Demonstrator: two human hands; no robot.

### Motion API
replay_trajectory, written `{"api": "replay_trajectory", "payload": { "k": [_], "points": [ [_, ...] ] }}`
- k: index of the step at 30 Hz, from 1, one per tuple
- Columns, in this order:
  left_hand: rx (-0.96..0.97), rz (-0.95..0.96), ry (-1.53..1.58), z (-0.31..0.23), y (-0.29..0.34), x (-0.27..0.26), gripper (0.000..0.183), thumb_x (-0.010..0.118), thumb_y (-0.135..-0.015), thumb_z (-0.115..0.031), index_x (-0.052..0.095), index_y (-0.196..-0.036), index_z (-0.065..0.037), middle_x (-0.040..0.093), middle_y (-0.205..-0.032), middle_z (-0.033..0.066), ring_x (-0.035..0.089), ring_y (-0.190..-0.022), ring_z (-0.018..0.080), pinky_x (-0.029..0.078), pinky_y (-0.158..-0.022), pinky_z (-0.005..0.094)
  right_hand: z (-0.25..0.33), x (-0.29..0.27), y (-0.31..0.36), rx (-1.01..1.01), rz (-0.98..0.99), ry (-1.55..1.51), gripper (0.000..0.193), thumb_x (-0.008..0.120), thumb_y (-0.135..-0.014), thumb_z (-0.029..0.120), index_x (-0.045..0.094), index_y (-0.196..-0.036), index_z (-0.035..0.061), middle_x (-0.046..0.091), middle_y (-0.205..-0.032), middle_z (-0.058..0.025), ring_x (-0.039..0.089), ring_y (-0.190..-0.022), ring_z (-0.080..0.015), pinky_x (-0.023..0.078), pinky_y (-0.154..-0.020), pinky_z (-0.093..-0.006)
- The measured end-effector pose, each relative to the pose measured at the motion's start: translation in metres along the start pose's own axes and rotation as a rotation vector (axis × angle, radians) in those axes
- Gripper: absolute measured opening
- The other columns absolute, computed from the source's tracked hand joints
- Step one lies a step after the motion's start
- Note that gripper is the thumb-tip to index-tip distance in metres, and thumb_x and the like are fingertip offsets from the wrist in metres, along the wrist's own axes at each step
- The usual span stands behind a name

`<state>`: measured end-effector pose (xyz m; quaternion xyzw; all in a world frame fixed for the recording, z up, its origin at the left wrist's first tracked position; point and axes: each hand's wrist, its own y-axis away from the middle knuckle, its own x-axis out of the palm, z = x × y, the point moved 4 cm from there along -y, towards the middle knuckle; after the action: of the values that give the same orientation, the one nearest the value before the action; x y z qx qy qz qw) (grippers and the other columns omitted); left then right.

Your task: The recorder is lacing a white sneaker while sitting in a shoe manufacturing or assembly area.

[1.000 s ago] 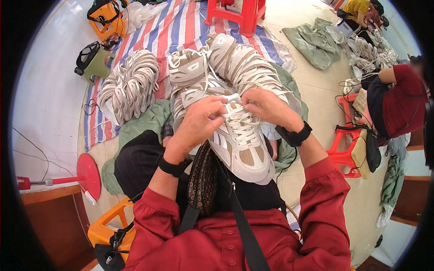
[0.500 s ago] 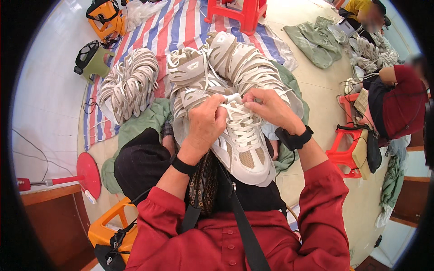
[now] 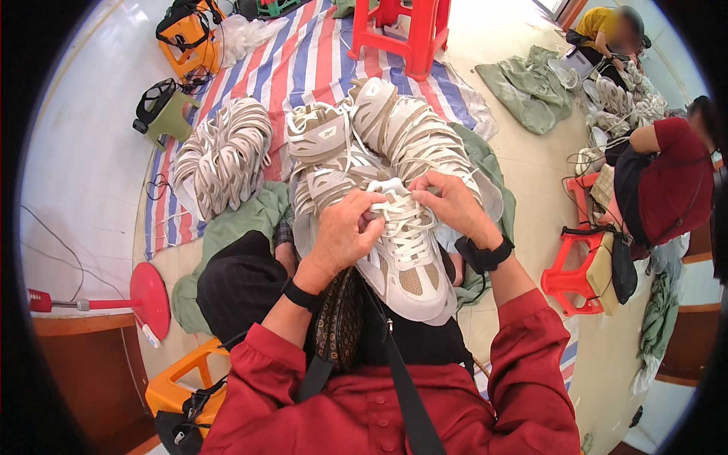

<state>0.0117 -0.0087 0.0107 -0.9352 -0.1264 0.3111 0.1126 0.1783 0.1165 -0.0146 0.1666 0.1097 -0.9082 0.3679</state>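
A white and beige sneaker rests across my lap, toe toward me, with white laces crisscrossed up its front. My left hand is closed at the left side of the shoe's top eyelets, thumb and forefinger pinching a lace. On the opposite side, my right hand pinches the lace near the tongue. Right behind the shoe lie rows of similar sneakers, packed tightly together. The lace ends under my fingers are partly hidden.
Another bundle of stacked shoe pieces sits left on a striped sheet. A red stool stands ahead, an orange stool at lower left. Co-workers sit at right near a red stool and a shoe pile.
The view has tilted, so the scene sits slightly lower in the picture. Both hands stay at the sneaker's top laces, with only small finger shifts.
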Motion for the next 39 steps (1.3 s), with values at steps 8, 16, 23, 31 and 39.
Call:
{"api": "replay_trajectory", "payload": {
  "k": [8, 16, 23, 31, 39],
  "points": [
    [-0.194, 0.119, 0.434, 0.036, 0.005, 0.002, 0.034, 0.050, -0.077, 0.004, 0.064, -0.108, -0.001, 0.060, -0.088, 0.0033, 0.056, -0.078, 0.0111, 0.046, -0.074, 0.0227, 0.027, -0.023, 0.022, -0.153, -0.359, 0.087, 0.010, 0.061, -0.087, 0.004, 0.063, -0.094, -0.0025, 0.068, -0.083, -0.0099, 0.062, -0.077, -0.0131, 0.050, -0.070, -0.0278],
    [0.004, -0.017, 0.170, 0.027, -0.019, 0.001, 0.023, 0.051, -0.083, 0.004, 0.064, -0.101, -0.001, 0.065, -0.093, 0.0073, 0.058, -0.082, 0.0128, 0.047, -0.074, 0.0260, -0.038, -0.003, 0.074, 0.119, -0.356, -0.153, 0.013, 0.061, -0.088, 0.002, 0.062, -0.100, 0.0009, 0.065, -0.083, -0.0020, 0.060, -0.076, -0.0086, 0.049, -0.070, -0.0242],
    [-0.072, 0.357, 0.104, 0.019, -0.060, 0.004, 0.016, 0.055, -0.083, -0.003, 0.065, -0.095, 0.000, 0.064, -0.073, 0.0055, 0.057, -0.065, 0.0114, 0.046, -0.061, 0.0280, -0.008, 0.013, 0.056, -0.024, -0.452, 0.021, 0.013, 0.060, -0.088, 0.000, 0.059, -0.100, 0.0007, 0.065, -0.084, -0.0073, 0.061, -0.074, -0.0140, 0.049, -0.070, -0.0262],
    [-0.158, 0.595, 0.100, 0.025, -0.067, 0.040, 0.014, 0.065, -0.076, -0.006, 0.070, -0.089, -0.002, 0.064, -0.071, 0.0044, 0.058, -0.067, 0.0103, 0.046, -0.062, 0.0272, -0.041, -0.001, 0.045, 0.284, -0.113, -0.576, 0.015, 0.054, -0.093, 0.005, 0.064, -0.104, 0.0031, 0.063, -0.075, 0.0004, 0.055, -0.063, -0.0064, 0.043, -0.059, -0.0212],
    [-0.458, 0.716, 0.404, 0.048, -0.066, 0.048, 0.018, 0.069, -0.076, -0.008, 0.070, -0.093, -0.003, 0.063, -0.075, -0.0010, 0.054, -0.069, 0.0069, 0.044, -0.062, 0.0247, -0.014, 0.009, 0.036, 0.249, -0.021, -0.605, 0.013, 0.063, -0.090, 0.005, 0.064, -0.103, 0.0047, 0.057, -0.071, 0.0060, 0.050, -0.063, -0.0013, 0.040, -0.055, -0.0181]
  ]
}}
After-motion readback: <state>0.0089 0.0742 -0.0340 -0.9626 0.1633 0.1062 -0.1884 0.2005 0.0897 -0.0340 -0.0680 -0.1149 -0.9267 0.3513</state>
